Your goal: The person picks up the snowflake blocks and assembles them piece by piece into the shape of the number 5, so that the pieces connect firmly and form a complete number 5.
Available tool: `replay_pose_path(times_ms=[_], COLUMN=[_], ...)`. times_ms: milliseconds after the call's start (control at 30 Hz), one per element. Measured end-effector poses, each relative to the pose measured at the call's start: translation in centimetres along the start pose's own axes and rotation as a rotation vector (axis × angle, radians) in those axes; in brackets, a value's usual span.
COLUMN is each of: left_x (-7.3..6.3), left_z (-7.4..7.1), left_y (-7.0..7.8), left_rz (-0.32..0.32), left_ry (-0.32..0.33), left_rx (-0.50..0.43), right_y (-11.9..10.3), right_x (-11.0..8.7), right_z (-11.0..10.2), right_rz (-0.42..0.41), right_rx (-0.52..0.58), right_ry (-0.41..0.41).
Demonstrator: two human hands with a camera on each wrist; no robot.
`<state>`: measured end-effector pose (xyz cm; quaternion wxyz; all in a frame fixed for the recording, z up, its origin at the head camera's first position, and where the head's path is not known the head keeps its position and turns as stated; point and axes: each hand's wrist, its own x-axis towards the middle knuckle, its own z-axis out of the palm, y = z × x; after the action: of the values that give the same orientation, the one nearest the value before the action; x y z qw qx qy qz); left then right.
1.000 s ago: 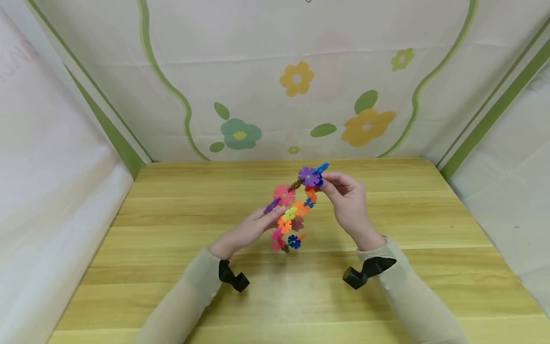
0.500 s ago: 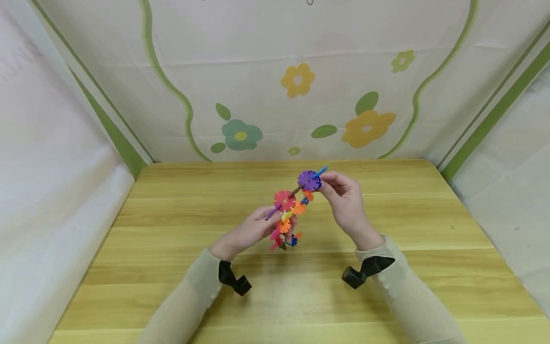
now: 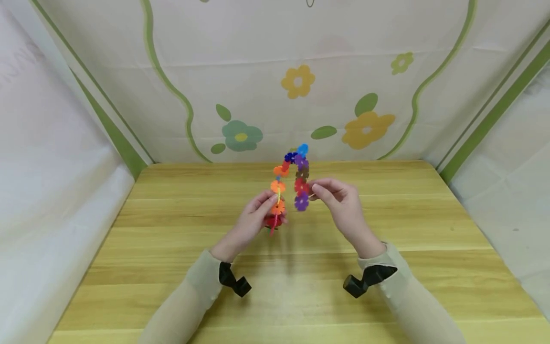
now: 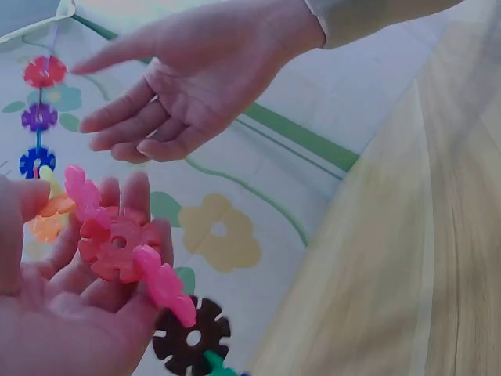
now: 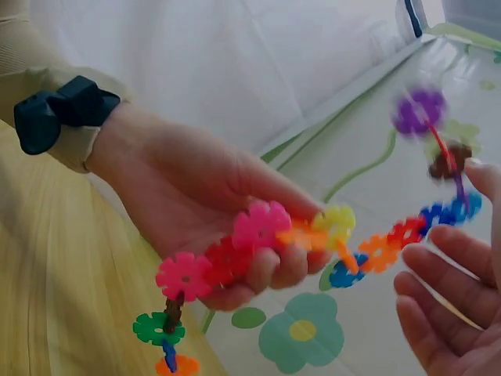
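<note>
A chain of interlocking plastic flower discs (image 3: 302, 175) arches above the table in the head view, in orange, red, blue, purple and brown. My left hand (image 3: 249, 223) holds its left run, thumb on the yellow and orange discs. In the left wrist view pink and red discs (image 4: 119, 243) lie across the left fingers, with a brown disc (image 4: 192, 337) and a green one below. The right hand (image 3: 345, 208) is beside the dangling purple and red end. Its fingers are extended in the left wrist view, apart from the red disc (image 4: 45, 72).
A wooden table (image 3: 292, 296) lies beneath both hands. Behind it hangs a white cloth backdrop (image 3: 258, 43) with printed flowers, and white cloth walls flank both sides. Black camera mounts (image 3: 234, 279) sit on both wrists.
The right hand has let go of the blue and purple discs and moved slightly down. The chain has swung upright into an arch, its purple end now hanging on the right.
</note>
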<state>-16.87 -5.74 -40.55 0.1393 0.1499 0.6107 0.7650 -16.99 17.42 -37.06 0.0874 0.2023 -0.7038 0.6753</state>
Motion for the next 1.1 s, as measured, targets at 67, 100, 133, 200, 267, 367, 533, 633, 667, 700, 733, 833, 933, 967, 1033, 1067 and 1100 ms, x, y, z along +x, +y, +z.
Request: replay_pose_path(times_ms=[67,100,133,200,267,367,533,633,667,700,733,833,933,967,1033,1067,1100], left_x=[0.1,0.2,0.2,0.3,0.3,0.4,0.3,0.2,0.2,0.2,0.1,0.0,0.0,0.0,0.2,0.3,0.4], left_z=[0.0,0.0,0.0,0.0,0.0,0.1,0.4,0.6,0.6,0.7,0.7,0.8,0.8,0.8,0.8,0.8,0.8], left_y=[-0.1,-0.2,-0.2,-0.3,-0.4,-0.5,-0.6,-0.7,-0.8,-0.8,-0.9,-1.0,-1.2,-1.2,-1.3,-1.5,-1.7], left_rz=[0.002,0.002,0.0,-0.001,0.006,0.026,0.05,0.064,0.068,0.073,0.077,0.102,0.119,0.119,0.113,0.107,0.102], left_ry=[0.058,0.083,0.105,0.137,0.159,0.178,0.2,0.169,0.151,0.125,0.098,0.016,-0.056,-0.08,-0.128,-0.152,-0.174], left_rx=[0.018,0.029,0.039,0.073,0.108,0.148,0.149,0.142,0.146,0.155,0.163,0.178,0.191,0.193,0.231,0.262,0.294], right_y=[-0.4,-0.5,-0.7,-0.9,-1.0,-1.0,-0.8,-1.0,-1.1,-1.2,-1.3,-1.6,-2.0,-2.1,-2.4,-2.5,-2.6], right_x=[-0.3,-0.3,-0.3,-0.2,0.1,0.7,2.2,3.4,3.7,4.1,4.4,5.2,5.6,5.6,5.6,5.6,5.6], right_z=[0.0,0.0,0.1,0.1,0.2,0.1,-0.7,-1.4,-1.8,-2.1,-2.4,-3.4,-4.1,-4.3,-4.5,-4.5,-4.6], right_rz=[0.012,0.016,0.019,0.03,0.046,0.063,0.043,0.014,0.004,-0.007,-0.015,-0.025,-0.009,-0.004,0.004,0.004,0.004], right_rx=[-0.018,-0.018,-0.016,-0.001,-0.002,-0.017,0.035,0.099,0.119,0.138,0.154,0.195,0.216,0.223,0.228,0.223,0.22], right_ry=[-0.012,-0.011,-0.011,-0.002,0.022,0.064,0.14,0.161,0.163,0.162,0.159,0.141,0.107,0.093,0.067,0.055,0.045])
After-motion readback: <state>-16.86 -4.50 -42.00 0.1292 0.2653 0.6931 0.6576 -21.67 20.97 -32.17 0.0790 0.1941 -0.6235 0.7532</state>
